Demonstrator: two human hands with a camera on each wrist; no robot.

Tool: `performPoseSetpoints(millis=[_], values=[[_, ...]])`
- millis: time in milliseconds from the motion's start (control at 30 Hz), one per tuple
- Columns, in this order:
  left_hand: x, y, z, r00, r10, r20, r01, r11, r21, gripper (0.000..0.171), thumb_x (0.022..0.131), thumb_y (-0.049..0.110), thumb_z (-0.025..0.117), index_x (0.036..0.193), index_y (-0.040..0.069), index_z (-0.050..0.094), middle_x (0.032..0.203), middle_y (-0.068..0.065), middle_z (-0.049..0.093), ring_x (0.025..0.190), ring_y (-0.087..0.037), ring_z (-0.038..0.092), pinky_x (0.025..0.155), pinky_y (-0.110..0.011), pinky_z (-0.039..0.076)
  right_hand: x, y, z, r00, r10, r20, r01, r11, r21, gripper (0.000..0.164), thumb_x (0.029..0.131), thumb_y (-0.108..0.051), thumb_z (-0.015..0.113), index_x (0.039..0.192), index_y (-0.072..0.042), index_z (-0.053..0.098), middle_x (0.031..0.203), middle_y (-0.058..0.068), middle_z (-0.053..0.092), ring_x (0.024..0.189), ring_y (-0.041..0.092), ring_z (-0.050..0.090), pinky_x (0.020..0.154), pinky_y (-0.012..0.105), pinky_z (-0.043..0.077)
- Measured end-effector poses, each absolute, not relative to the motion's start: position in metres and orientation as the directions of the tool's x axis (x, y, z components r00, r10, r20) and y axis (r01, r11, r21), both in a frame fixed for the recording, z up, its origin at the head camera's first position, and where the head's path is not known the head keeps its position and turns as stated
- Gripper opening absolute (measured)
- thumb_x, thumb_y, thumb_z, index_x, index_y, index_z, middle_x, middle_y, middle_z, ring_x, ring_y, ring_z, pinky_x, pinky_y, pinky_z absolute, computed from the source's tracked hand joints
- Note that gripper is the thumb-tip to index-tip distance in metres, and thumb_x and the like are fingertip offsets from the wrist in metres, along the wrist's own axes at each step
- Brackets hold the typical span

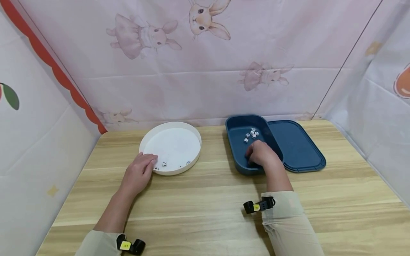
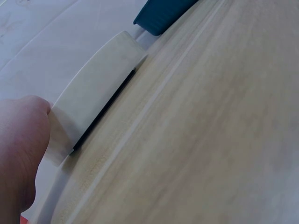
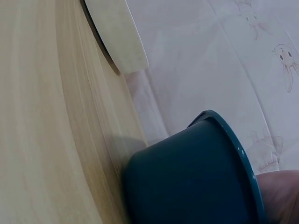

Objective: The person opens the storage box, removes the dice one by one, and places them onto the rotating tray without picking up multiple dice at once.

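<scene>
A round white tray [image 1: 174, 142] stands on the table at the left, with a few white dice [image 1: 164, 164] near its front rim. My left hand [image 1: 138, 175] grips the tray's front-left rim, its fingers bent over the edge. To the right is a dark blue box [image 1: 235, 151] with several white dice [image 1: 254, 136] in a loose group inside. My right hand [image 1: 263, 153] reaches down into the front of this box, fingers pointing to its floor. Its fingertips are hidden, so whether it holds a die does not show. In the right wrist view the box wall [image 3: 191, 177] covers most of the hand.
A flat dark blue lid [image 1: 299, 145] lies against the box's right side. The light wooden table [image 1: 198, 209] reaches to fabric-covered walls at the back and both sides. A gap of tabletop separates tray and box.
</scene>
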State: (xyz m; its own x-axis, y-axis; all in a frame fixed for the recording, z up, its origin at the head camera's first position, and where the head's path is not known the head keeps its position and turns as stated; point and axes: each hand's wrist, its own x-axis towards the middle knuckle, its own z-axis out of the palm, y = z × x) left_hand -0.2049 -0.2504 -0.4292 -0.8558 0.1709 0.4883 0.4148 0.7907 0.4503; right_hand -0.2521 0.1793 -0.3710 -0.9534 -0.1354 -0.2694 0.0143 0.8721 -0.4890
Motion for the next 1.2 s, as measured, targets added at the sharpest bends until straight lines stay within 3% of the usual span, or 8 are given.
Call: performPoseSetpoints(millis=[433,633,867,1200], values=[[-0.2046,-0.2506,-0.4304,-0.855,0.173,0.489,0.415,0.794,0.445,0.024,0.098,0.017,0.056,0.114,0.005,0.071,0.118,-0.012,0.071,0.117,-0.028,0.063,0.121,-0.047,0.031,-0.2493,0.1803,-0.3703,-0.942,-0.147,-0.301,0.016,0.878,-0.478,0.021,0.084,-0.005,0.069,0.104,-0.009,0.075,0.117,0.014,0.068,0.098,0.025,0.06,0.085,0.039,0.055],[-0.2031,-0.2501,-0.4297,-0.852,0.171,0.494,0.415,0.795,0.442,0.024,0.098,0.016,0.057,0.114,0.005,0.071,0.117,-0.012,0.071,0.116,-0.028,0.063,0.12,-0.047,0.032,-0.2518,0.1801,-0.3706,-0.95,-0.159,-0.268,-0.012,0.878,-0.478,0.017,0.088,-0.015,0.069,0.103,-0.01,0.076,0.112,0.012,0.071,0.1,0.024,0.064,0.09,0.044,0.056],[-0.2029,-0.2495,-0.4284,-0.853,0.169,0.494,0.415,0.795,0.443,0.024,0.098,0.016,0.057,0.114,0.005,0.071,0.117,-0.011,0.071,0.116,-0.028,0.063,0.12,-0.047,0.032,-0.2539,0.1804,-0.3707,-0.963,-0.16,-0.218,-0.025,0.856,-0.517,0.018,0.091,-0.017,0.066,0.103,-0.009,0.076,0.11,0.012,0.072,0.097,0.022,0.066,0.09,0.043,0.058],[-0.2037,-0.2502,-0.4284,-0.845,0.173,0.507,0.424,0.794,0.436,0.023,0.098,0.015,0.057,0.113,0.004,0.071,0.116,-0.012,0.071,0.115,-0.029,0.064,0.119,-0.048,0.033,-0.2553,0.1772,-0.3697,-0.972,-0.128,-0.197,0.002,0.832,-0.554,0.024,0.088,-0.013,0.07,0.111,-0.009,0.073,0.118,0.014,0.069,0.102,0.025,0.065,0.09,0.043,0.057]])
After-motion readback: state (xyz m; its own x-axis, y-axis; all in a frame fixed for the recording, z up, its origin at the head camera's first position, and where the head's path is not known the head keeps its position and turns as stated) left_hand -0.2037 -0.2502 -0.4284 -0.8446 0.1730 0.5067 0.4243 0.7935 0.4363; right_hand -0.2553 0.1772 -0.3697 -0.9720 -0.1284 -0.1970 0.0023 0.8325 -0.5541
